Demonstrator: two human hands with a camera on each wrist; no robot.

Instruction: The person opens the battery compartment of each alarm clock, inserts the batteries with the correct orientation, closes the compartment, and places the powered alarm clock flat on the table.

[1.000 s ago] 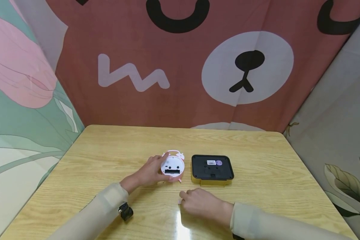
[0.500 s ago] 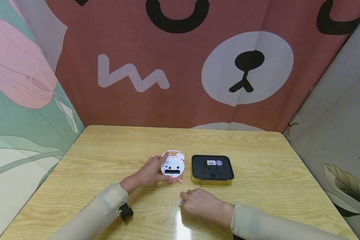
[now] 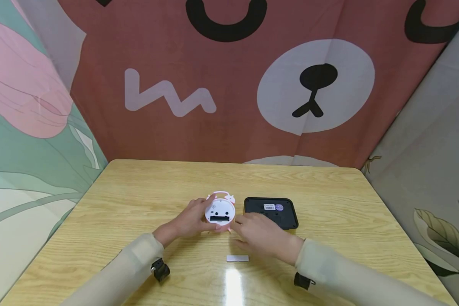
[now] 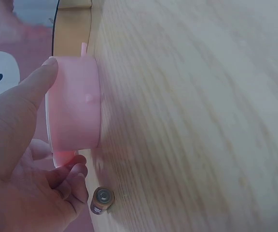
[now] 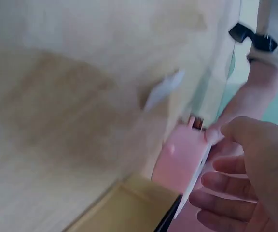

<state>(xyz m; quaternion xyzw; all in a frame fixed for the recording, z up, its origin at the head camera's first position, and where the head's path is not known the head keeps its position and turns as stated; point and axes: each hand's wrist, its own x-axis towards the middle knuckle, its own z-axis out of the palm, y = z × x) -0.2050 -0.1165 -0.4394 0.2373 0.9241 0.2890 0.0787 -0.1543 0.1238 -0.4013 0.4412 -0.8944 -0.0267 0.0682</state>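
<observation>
Nearer than the round pink-and-white plastic alarm clock (image 3: 220, 211), showing a thin white rectangular strip (image 3: 237, 258) on the pale wooden table (image 3: 340, 255). Just right of the clock, holding out the right hand (image 3: 261, 233), fingers loosely parted. At its left, gripping with the left hand (image 3: 189, 219). Past the right hand, showing a black-based yellow rectangular box (image 3: 288, 213).

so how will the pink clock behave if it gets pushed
The pink clock would probably slide rather than tip, lying flat on the table. Its case looks like stiff plastic. It may be fairly light, as its battery slot looks empty.
</observation>
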